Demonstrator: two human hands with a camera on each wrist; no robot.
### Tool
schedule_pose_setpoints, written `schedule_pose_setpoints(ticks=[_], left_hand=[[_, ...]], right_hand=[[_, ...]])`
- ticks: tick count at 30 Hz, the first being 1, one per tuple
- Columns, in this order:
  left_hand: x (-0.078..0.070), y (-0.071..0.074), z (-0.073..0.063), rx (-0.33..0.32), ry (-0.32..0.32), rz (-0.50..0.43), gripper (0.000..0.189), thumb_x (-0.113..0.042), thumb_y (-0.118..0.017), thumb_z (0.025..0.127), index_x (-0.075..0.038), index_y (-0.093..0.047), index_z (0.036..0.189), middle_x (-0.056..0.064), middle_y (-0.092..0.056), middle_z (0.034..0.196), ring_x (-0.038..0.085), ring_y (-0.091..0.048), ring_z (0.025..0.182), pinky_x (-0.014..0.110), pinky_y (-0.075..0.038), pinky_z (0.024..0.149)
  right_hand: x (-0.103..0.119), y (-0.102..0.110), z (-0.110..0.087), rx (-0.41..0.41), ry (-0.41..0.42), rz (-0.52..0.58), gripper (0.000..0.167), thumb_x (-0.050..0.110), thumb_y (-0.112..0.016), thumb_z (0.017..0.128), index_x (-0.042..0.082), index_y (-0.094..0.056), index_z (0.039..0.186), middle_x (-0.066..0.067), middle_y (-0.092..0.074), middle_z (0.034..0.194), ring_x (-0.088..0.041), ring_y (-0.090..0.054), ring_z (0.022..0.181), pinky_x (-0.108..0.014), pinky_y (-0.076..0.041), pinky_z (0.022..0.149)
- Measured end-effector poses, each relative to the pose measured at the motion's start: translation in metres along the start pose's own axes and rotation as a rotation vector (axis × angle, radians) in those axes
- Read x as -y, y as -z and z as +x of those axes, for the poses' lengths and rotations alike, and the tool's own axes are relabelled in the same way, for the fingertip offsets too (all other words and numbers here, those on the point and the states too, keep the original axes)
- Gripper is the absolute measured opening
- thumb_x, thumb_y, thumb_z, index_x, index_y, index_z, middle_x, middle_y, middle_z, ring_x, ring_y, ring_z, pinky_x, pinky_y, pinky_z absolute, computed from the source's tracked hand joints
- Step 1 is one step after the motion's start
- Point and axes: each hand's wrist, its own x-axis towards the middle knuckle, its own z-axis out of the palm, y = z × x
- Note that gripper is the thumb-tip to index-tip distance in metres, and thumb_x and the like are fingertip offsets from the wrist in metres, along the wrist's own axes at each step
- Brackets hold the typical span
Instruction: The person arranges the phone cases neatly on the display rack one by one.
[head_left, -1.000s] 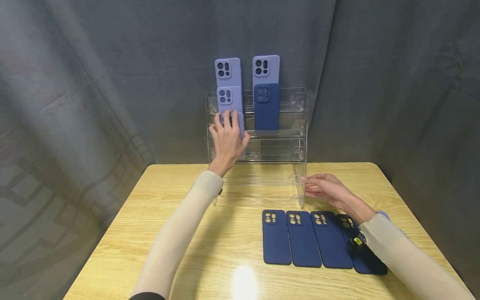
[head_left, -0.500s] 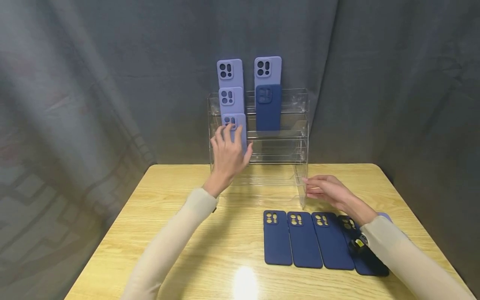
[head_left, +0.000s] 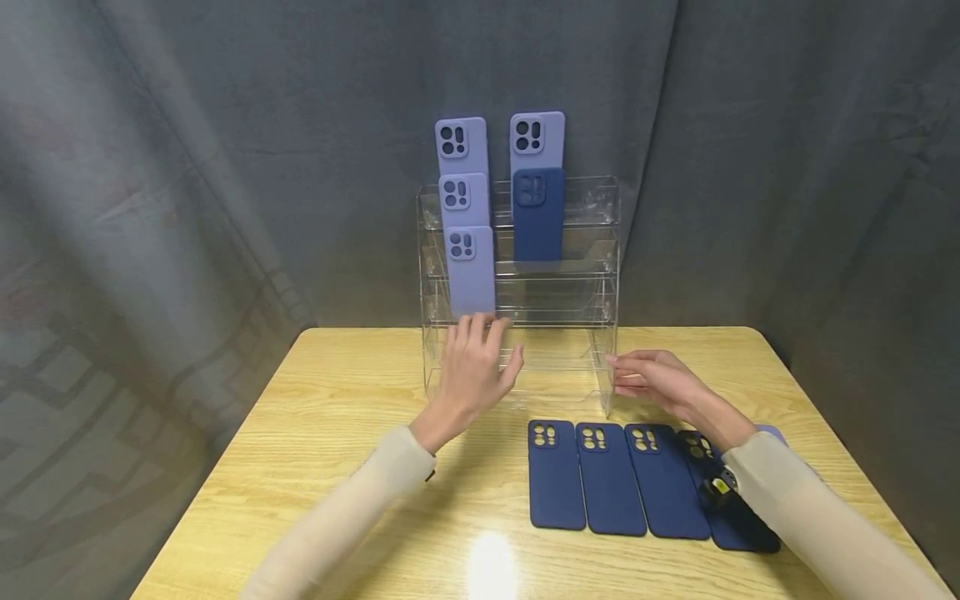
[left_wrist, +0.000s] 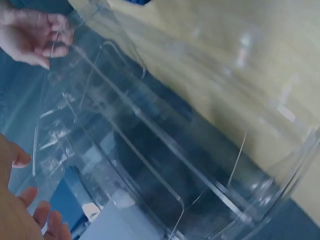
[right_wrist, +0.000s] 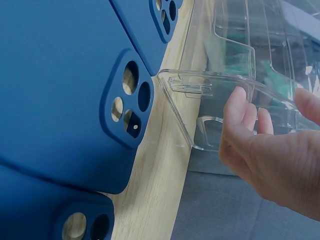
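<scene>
A clear acrylic tiered rack (head_left: pixel 555 292) stands on the table. Down its left column lean three lilac phone cases, the lowest (head_left: pixel 472 279) standing just above my left hand (head_left: pixel 476 367). That hand holds nothing, its fingers loosely bent and thumb apart, in front of the lower tiers. A lilac case (head_left: pixel 537 140) and a dark blue case (head_left: pixel 538 221) stand in the right column. My right hand (head_left: pixel 660 379) touches the rack's right side near its base; in the right wrist view its fingers (right_wrist: pixel 235 112) lie against the clear side panel, thumb apart.
Several navy phone cases (head_left: pixel 557 483) lie in a row on the wooden table (head_left: pixel 337 417), front right. My right forearm partly covers the last one and a lilac case (head_left: pixel 771 432) behind it. A grey curtain (head_left: pixel 360 167) hangs behind the rack.
My left hand has let go of the lowest lilac case in the left column and moved down, uncovering it. My right hand stays at the rack's side.
</scene>
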Motion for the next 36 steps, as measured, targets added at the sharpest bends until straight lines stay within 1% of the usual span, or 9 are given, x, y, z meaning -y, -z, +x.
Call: schedule_pose_setpoints(ticks=[9,13,16,20,26,28,31,34,36], left_hand=[[-0.008,-0.005,-0.031,0.077,0.034,-0.031,0.033,-0.033,-0.077,0.091,-0.011,-0.072,0.115,0.010,-0.071,0.108,0.027,-0.065,0.097,0.039,-0.053,0.079],[-0.004,-0.005,-0.041,0.124,0.098,-0.058,0.035,-0.032,-0.077,0.092,-0.010,-0.071,0.118,0.012,-0.071,0.113,0.030,-0.065,0.104,0.045,-0.055,0.089],[0.003,-0.004,-0.047,0.159,0.153,-0.087,0.037,-0.031,-0.076,0.093,-0.008,-0.070,0.121,0.013,-0.070,0.117,0.032,-0.064,0.109,0.048,-0.055,0.094],[0.014,-0.002,-0.050,0.151,0.190,-0.105,0.037,-0.028,-0.077,0.091,-0.005,-0.071,0.119,0.015,-0.070,0.116,0.034,-0.064,0.108,0.047,-0.055,0.089],[0.035,0.005,-0.043,0.111,0.176,-0.088,0.038,-0.024,-0.078,0.090,-0.002,-0.070,0.120,0.018,-0.070,0.119,0.037,-0.064,0.108,0.048,-0.054,0.082],[0.043,0.007,-0.041,0.114,0.168,-0.082,0.038,-0.023,-0.077,0.090,-0.002,-0.069,0.121,0.018,-0.070,0.122,0.039,-0.064,0.113,0.049,-0.055,0.085],[0.059,0.010,-0.042,0.120,0.144,-0.087,0.040,-0.020,-0.077,0.091,0.000,-0.068,0.125,0.020,-0.068,0.128,0.041,-0.062,0.122,0.052,-0.056,0.095],[0.076,0.013,-0.042,0.122,0.110,-0.091,0.043,-0.016,-0.077,0.090,0.003,-0.066,0.128,0.023,-0.067,0.133,0.044,-0.060,0.130,0.056,-0.054,0.106],[0.087,0.015,-0.042,0.125,0.090,-0.087,0.045,-0.013,-0.078,0.090,0.004,-0.065,0.129,0.024,-0.066,0.136,0.045,-0.059,0.133,0.057,-0.053,0.109]], right_hand=[[0.002,-0.001,-0.002,-0.005,-0.006,-0.005,0.070,0.037,-0.062,0.107,-0.015,-0.041,0.149,-0.014,-0.061,0.133,-0.017,-0.068,0.114,-0.029,-0.061,0.100],[0.002,-0.001,-0.001,-0.008,-0.012,-0.011,0.071,0.037,-0.061,0.107,-0.015,-0.041,0.149,-0.017,-0.059,0.137,-0.017,-0.068,0.114,-0.030,-0.061,0.101],[0.002,-0.001,-0.001,-0.005,-0.015,-0.008,0.072,0.038,-0.062,0.106,-0.015,-0.040,0.150,-0.014,-0.062,0.132,-0.016,-0.068,0.112,-0.030,-0.061,0.101],[0.001,0.000,-0.002,0.003,-0.011,-0.002,0.072,0.038,-0.062,0.107,-0.015,-0.039,0.151,-0.007,-0.064,0.125,-0.013,-0.068,0.110,-0.030,-0.061,0.101],[0.001,0.000,-0.003,-0.003,-0.013,0.010,0.068,0.033,-0.060,0.108,-0.016,-0.039,0.150,-0.006,-0.064,0.121,-0.011,-0.068,0.106,-0.030,-0.061,0.101],[0.001,0.000,-0.003,-0.003,-0.016,0.009,0.069,0.034,-0.060,0.108,-0.016,-0.039,0.150,-0.006,-0.064,0.122,-0.011,-0.068,0.106,-0.029,-0.061,0.099],[0.000,0.000,-0.004,-0.001,-0.016,0.001,0.071,0.037,-0.061,0.107,-0.016,-0.039,0.150,-0.006,-0.064,0.123,-0.013,-0.068,0.109,-0.028,-0.061,0.098],[0.000,-0.001,-0.004,-0.001,-0.014,-0.003,0.072,0.037,-0.062,0.106,-0.015,-0.040,0.150,-0.006,-0.065,0.122,-0.012,-0.068,0.108,-0.028,-0.062,0.097],[0.000,0.000,-0.005,0.000,-0.011,-0.002,0.072,0.037,-0.062,0.106,-0.015,-0.040,0.149,-0.004,-0.065,0.120,-0.011,-0.069,0.106,-0.028,-0.062,0.097]])
